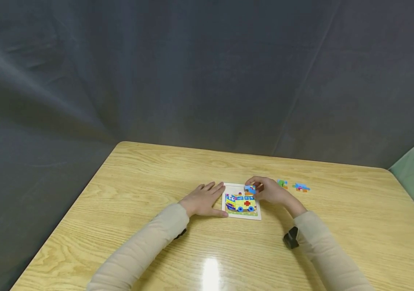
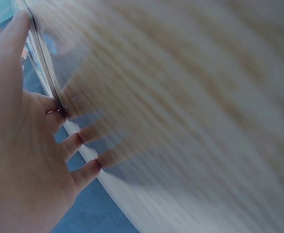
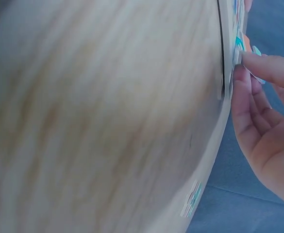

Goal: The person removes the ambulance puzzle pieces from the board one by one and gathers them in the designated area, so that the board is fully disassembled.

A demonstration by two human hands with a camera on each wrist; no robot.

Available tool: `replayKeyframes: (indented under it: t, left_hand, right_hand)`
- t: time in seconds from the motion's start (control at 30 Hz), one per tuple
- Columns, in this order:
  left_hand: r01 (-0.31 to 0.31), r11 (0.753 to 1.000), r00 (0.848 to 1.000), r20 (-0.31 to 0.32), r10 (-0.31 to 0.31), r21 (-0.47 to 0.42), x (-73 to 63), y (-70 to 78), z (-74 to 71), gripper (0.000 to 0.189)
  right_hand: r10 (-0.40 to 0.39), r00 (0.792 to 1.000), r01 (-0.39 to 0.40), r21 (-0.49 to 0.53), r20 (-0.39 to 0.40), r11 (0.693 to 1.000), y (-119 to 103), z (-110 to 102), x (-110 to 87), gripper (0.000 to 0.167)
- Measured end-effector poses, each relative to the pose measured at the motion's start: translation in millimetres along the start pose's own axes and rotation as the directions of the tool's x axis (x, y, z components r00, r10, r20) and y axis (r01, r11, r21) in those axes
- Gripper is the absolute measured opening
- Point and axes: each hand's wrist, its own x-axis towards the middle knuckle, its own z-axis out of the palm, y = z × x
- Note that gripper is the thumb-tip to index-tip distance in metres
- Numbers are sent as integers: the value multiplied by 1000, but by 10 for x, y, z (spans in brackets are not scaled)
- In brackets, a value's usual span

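Observation:
A white-framed jigsaw puzzle showing a yellow ambulance lies on the wooden table, its upper strip bare and pale at the left. My left hand rests at the frame's left side, fingers spread and straight, thumb at the lower left corner. In the left wrist view that hand has its fingertips down along the table by the frame. With thumb and fingers my right hand pinches a blue and orange puzzle piece at the upper right of the frame. The right wrist view shows this piece, tilted, between thumb and fingers.
Right of the frame, beyond my right hand, lie a green puzzle piece and a blue puzzle piece. The wooden table ends at a dark curtain behind it. A dark band sits at my right wrist.

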Motion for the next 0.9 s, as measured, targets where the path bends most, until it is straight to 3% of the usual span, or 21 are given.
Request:
replayKeyframes:
  t: [0.2,0.43,0.57,0.9]
  left_hand:
    - [-4,1000,1000,-4,4,-6,-7,-1,-4,93]
    - [-7,1000,1000,-1,7,-8,-18,-5,-3,92]
    - [-11,1000,1000,-1,11,-11,-22,-10,4,92]
    - [-19,1000,1000,-5,19,-4,-30,-6,-7,92]
  right_hand:
    - [9,1000,-8,79,-9,997,18,-47,-23,33]
    - [107,994,-99,194,-30,976,-49,-180,-117,33]
    - [118,992,-103,238,-51,966,-57,-269,-178,34]
    - [158,981,-129,235,-111,963,68,-531,-345,40]
